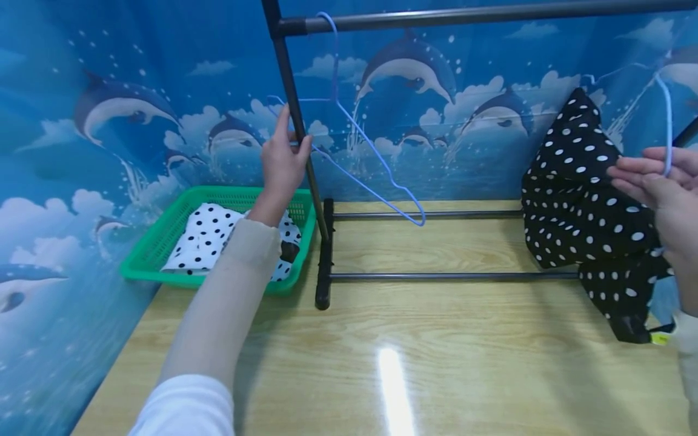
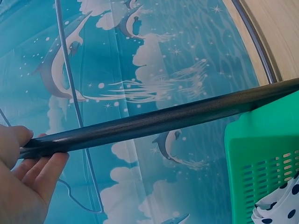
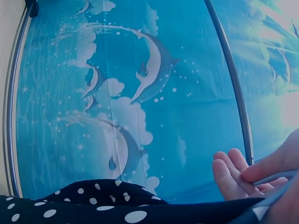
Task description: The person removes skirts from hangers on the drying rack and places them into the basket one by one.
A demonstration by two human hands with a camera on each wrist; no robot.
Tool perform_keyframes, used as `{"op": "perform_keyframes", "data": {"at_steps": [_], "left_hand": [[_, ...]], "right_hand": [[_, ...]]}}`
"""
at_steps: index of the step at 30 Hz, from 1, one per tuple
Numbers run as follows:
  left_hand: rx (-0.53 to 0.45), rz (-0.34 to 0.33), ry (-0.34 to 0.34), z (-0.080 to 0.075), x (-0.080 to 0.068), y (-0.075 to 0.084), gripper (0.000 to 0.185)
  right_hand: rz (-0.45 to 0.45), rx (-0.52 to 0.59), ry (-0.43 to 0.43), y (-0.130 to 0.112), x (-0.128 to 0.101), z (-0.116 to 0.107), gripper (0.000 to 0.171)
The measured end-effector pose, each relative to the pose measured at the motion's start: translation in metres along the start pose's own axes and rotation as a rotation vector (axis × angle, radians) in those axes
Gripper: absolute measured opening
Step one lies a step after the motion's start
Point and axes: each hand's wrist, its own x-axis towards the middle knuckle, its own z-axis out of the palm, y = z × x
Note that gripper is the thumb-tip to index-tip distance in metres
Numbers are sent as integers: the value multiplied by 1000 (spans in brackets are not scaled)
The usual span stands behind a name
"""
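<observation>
At the left end of the black clothes rack, my left hand (image 1: 285, 154) grips the upright post (image 2: 154, 122), thumb on one side and fingers on the other. Just behind that post a bare blue hanger (image 1: 364, 134) hangs by its hook from the top rail. On the right, my right hand (image 1: 668, 188) pinches the hook of a second blue hanger (image 1: 668, 115) between thumb and fingers. From this one hangs a black garment with white dots (image 1: 586, 200), in front of the rack's right part. Its top edge crosses the bottom of the right wrist view.
A green plastic basket (image 1: 147, 239) stands left of the rack, holding a white cloth with black dots (image 1: 204, 230). The top rail (image 1: 463, 15) runs across the back, with two lower bars (image 1: 436, 276) near the wooden surface (image 1: 463, 351). Behind hangs a dolphin-print backdrop.
</observation>
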Motion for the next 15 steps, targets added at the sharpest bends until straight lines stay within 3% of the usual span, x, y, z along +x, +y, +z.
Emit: {"op": "perform_keyframes", "data": {"at_steps": [8, 15], "left_hand": [[-2, 16, 5, 0, 0, -1, 60], [10, 20, 5, 0, -1, -1, 60]], "right_hand": [[30, -189, 9, -5, -8, 15, 21], [-10, -213, -67, -6, -16, 24, 22]]}}
